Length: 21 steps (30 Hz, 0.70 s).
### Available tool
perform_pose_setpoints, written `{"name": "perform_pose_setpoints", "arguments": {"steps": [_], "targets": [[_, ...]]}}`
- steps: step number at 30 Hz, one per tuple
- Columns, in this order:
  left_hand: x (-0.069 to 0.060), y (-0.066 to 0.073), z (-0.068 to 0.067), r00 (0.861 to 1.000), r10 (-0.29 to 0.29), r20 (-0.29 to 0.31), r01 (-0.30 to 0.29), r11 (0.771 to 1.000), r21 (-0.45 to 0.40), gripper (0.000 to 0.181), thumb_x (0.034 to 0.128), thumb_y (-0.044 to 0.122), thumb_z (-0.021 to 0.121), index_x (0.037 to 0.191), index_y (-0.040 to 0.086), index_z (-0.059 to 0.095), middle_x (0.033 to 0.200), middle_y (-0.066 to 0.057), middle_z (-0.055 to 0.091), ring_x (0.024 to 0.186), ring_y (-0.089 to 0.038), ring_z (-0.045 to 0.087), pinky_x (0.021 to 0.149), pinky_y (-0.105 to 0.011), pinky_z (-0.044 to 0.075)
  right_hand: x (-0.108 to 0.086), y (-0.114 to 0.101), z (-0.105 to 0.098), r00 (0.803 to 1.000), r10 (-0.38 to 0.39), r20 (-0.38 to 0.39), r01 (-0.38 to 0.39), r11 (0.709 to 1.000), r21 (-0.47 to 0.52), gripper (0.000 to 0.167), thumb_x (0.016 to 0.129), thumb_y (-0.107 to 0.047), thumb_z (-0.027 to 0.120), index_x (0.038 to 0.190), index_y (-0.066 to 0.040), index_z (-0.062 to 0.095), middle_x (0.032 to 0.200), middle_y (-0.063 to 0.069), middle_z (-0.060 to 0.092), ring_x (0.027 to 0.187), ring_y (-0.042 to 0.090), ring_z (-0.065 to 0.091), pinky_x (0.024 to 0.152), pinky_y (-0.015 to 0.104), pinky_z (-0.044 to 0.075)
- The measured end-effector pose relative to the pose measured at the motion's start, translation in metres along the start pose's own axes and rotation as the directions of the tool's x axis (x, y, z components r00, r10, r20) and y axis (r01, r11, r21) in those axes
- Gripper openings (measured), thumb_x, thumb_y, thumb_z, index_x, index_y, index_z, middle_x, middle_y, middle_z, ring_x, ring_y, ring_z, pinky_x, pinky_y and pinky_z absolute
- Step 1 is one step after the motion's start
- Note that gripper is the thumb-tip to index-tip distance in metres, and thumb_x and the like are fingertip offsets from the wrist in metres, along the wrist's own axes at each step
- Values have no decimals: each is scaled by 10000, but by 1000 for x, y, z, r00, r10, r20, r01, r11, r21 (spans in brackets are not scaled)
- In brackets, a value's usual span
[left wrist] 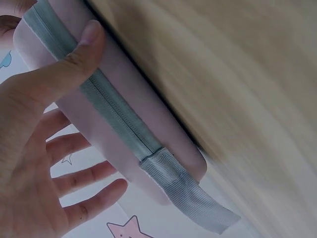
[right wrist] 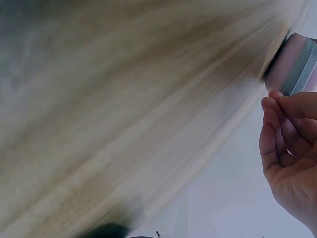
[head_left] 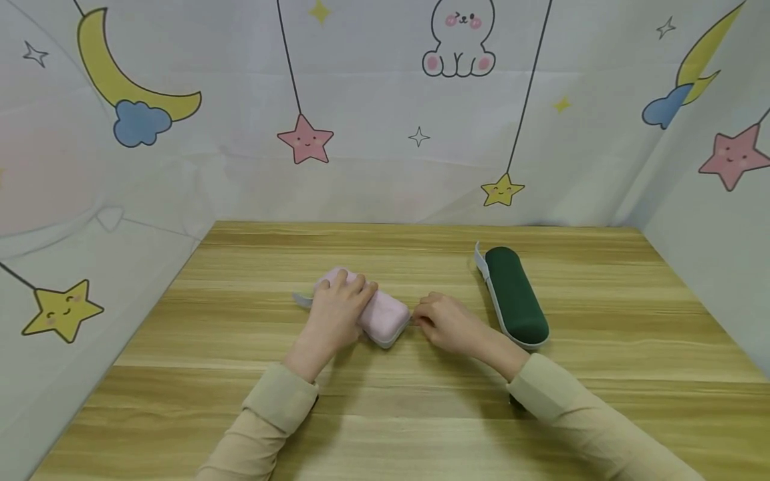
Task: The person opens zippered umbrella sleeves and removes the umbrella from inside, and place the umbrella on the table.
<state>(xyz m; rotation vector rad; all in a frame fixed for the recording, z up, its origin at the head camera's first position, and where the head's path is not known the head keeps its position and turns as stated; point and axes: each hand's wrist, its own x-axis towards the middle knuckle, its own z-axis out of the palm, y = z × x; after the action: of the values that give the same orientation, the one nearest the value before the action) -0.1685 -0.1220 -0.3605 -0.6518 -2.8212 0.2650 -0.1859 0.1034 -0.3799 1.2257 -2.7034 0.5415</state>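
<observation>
A: Where does the rounded oblong pink case (head_left: 387,314) lie?

B: On the wood-grained tabletop (head_left: 421,414), left of the elongated dark-green case (head_left: 514,294) with a pale rim, which neither hand holds.

A: Why is the left hand (head_left: 333,310) placed over it?

B: Its thumb is clamped across the grey fabric zipper (left wrist: 119,111), the other fingers spaced apart over the top, probably to steady the body. The ribbed grey strap (left wrist: 185,191) hangs free at one end.

A: And the right hand (head_left: 451,323)?

B: Thumb and forefinger meet at the opposite end, apparently pinching a zipper pull; the fingertips hide it. The left-hand grip presumably offers resistance.
</observation>
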Motion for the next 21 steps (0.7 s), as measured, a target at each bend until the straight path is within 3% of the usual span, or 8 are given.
{"name": "perform_pose_setpoints", "arguments": {"steps": [9, 14, 21], "targets": [[0, -1, 0, 998, -14, 61, 20, 995, -98, 845, 634, 423, 870, 1360, 175, 516, 1331, -54, 539, 1279, -328, 475, 993, -530, 433, 0, 2, 1, 1000, 6, -8, -6, 1000, -9, 85, 865, -39, 658, 857, -80, 731, 775, -3, 655, 709, 103, 517, 645, 222, 446], [0, 0, -1, 997, -25, 74, 35, 990, -137, 856, 638, 416, 872, 1373, 170, 509, 1356, -64, 531, 1286, -351, 475, 963, -536, 462, 0, 2, 2, 1000, 11, -8, -11, 1000, -8, 88, 866, -38, 654, 854, -79, 730, 781, -1, 657, 713, 103, 520, 645, 222, 449], [1, 3, -1, 997, -42, 68, 51, 990, -131, 837, 640, 430, 868, 1352, 155, 523, 1320, -73, 546, 1275, -383, 488, 927, -552, 481, -1, 2, 1, 1000, 7, -20, -8, 1000, -13, 79, 861, -37, 658, 846, -73, 727, 803, 11, 672, 735, 117, 550, 658, 242, 470]]}}
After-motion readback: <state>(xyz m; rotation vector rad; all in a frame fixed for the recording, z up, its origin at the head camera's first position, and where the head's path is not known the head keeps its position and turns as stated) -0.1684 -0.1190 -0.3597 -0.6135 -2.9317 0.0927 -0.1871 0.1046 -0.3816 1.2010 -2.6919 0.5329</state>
